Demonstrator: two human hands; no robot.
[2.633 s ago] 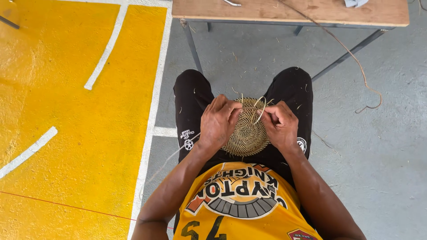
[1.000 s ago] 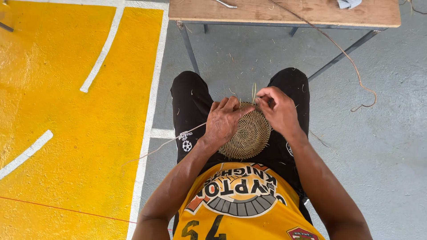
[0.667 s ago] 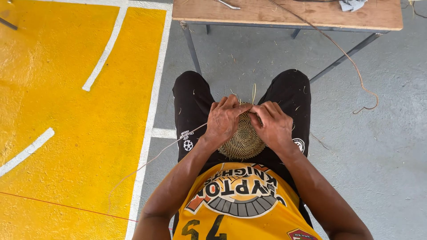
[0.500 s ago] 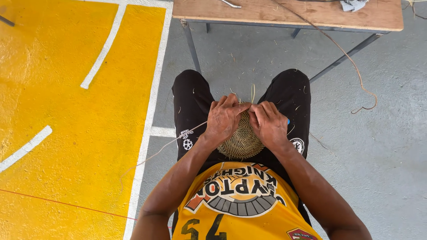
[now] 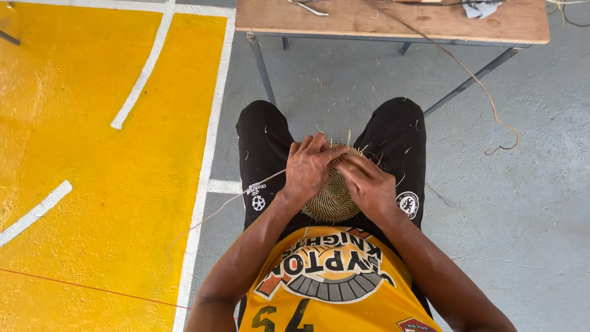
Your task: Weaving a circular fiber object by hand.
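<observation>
A: Okay, head view. Hands?

B: Left hand [image 5: 309, 167] and right hand [image 5: 367, 184] both clamped on the woven disc [image 5: 332, 197], fingers curled over its 12 o'clock rim, fingertips almost meeting.

A: Disc location?

B: On the lap, between the black shorts [image 5: 263, 147] legs, just above the yellow jersey [image 5: 332, 276].

A: Anything else?

B: Thin strand [image 5: 215, 214] trailing to 8 o'clock over the yellow floor [image 5: 92, 184]. Wooden table [image 5: 393, 21] at 12 o'clock.

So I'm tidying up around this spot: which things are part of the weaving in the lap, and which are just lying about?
In use:
- left hand and right hand, both on the woven disc
- pale strand trailing off to the left

Lying about:
- wooden table
- grey cloth on it
- loose cord hanging from the table
</observation>
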